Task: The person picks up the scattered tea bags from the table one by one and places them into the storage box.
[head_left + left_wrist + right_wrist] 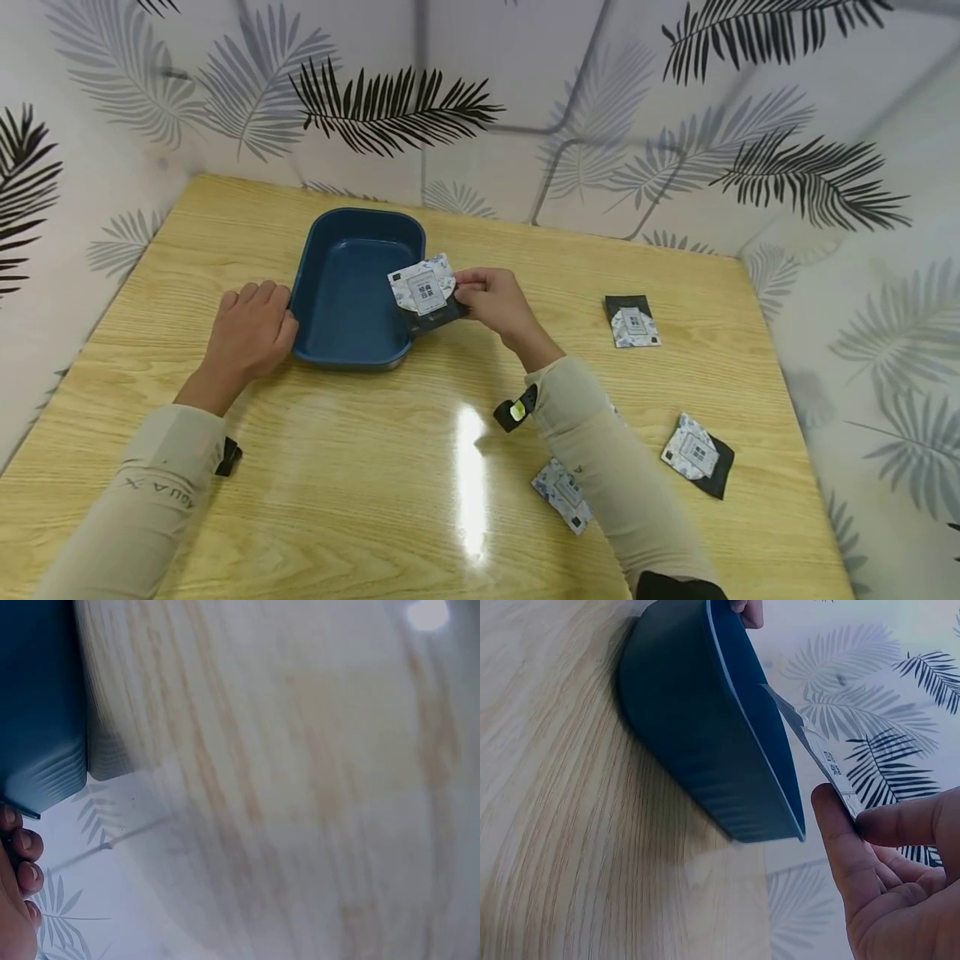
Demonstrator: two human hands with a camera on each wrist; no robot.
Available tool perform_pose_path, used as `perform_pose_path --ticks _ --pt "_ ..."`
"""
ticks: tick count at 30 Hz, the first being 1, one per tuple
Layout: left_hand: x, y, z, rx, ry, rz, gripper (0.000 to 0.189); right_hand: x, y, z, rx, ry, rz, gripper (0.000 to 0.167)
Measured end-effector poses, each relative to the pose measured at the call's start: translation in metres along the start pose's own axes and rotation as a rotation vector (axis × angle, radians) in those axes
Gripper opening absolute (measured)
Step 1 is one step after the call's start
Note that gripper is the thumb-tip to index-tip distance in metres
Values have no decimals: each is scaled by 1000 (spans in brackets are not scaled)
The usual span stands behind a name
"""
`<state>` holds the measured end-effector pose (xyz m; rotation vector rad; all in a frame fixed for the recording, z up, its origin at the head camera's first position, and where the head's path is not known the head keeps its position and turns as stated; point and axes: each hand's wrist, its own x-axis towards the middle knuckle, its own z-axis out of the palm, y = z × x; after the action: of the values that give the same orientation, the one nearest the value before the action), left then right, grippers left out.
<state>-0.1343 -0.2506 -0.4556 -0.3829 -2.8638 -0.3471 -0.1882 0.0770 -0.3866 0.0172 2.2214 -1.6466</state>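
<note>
A dark blue plastic bin [352,292] stands on the wooden table, with nothing visible inside it. My left hand [251,329] grips the bin's left rim; in the left wrist view its curled fingers [26,855] show at the edge. Between thumb and fingers, my right hand [495,304] pinches a black-and-white tea packet [423,287] by its right end. In the head view the packet overlaps the bin's right rim. The right wrist view shows the packet [814,746] edge-on, raised near the rim.
To the right lie more tea packets: one at the back [633,322], one at the far right [697,456], and one [562,493] partly under my right forearm. A sliver of another shows beside the sleeve. A leaf-patterned curtain [480,167] borders the table's back.
</note>
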Motion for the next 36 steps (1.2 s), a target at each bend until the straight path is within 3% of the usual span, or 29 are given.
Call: perform_pose_path --ticks 21,36 --pt "-2 -1 1 21 -13 -9 19 10 -11 34 -74 -41 -9 31" --pt "0 1 0 36 0 -2 21 14 -12 56 -202 -91 -21 30"
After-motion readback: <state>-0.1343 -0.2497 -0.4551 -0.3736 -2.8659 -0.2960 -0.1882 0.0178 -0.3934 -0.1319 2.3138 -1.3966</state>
